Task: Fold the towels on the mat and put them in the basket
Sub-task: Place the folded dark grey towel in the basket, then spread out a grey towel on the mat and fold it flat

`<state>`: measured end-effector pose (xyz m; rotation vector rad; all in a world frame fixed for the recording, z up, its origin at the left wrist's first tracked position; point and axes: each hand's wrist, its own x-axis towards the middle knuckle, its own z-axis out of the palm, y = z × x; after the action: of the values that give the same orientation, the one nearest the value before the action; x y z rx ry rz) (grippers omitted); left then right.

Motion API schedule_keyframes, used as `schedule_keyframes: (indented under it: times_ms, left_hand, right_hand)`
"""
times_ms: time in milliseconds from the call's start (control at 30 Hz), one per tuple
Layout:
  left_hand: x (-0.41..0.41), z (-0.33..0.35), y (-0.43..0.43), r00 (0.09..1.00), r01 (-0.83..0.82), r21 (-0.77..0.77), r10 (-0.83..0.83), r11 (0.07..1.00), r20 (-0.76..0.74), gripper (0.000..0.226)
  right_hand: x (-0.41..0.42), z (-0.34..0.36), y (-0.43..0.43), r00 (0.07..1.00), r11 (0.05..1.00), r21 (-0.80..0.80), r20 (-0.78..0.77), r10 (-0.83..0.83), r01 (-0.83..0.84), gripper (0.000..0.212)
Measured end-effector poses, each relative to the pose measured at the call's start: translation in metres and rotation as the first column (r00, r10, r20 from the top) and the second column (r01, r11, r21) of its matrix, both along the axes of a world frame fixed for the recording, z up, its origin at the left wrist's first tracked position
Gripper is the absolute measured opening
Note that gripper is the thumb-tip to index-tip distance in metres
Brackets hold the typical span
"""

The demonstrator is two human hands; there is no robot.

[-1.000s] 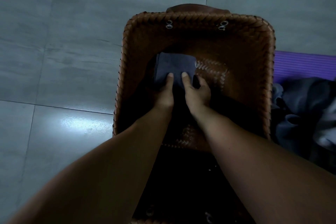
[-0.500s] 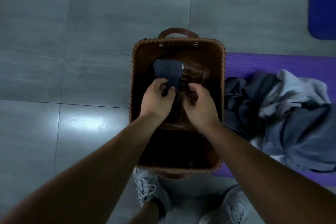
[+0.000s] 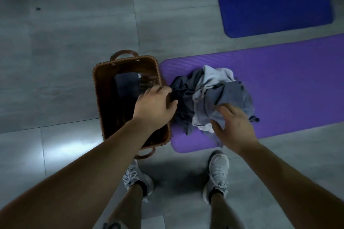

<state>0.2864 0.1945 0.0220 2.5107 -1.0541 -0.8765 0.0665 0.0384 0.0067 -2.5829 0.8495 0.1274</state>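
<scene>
Towels: one folded in basket, rest heaped on mat.
Folded dark towel (image 3: 126,83) lies flat at far end of woven basket (image 3: 96,87); its near part is lost in shadow. Crumpled grey towel heap (image 3: 219,91) on purple mat (image 3: 279,83), just beside basket. Left hand (image 3: 154,106) over basket rim, loosely curled, empty. Right hand (image 3: 234,126) spread on heap, fingertips blurred.

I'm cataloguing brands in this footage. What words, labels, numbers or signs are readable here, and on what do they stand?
No text can be read anywhere in this picture.
The basket, the heap of towels, the purple mat, the blue mat and the shoes show no legible word, label, number or sign; the picture is dim and blurred.
</scene>
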Motion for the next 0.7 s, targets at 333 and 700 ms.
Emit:
schedule_keyframes:
  times_ms: [333,700]
  left_hand:
    - [-0.110,-0.041,-0.090,0.997,0.061,0.136,-0.067,0.989,0.040,0.035]
    - [-0.167,-0.141,-0.133,0.995,0.054,0.158,-0.067,0.986,0.080,0.052]
  right_hand:
    - [-0.105,-0.057,-0.125,0.993,0.997,-0.040,-0.103,0.065,-0.069,0.034]
    - [-0.109,-0.144,-0.154,0.980,0.973,0.129,-0.043,0.197,-0.190,0.047]
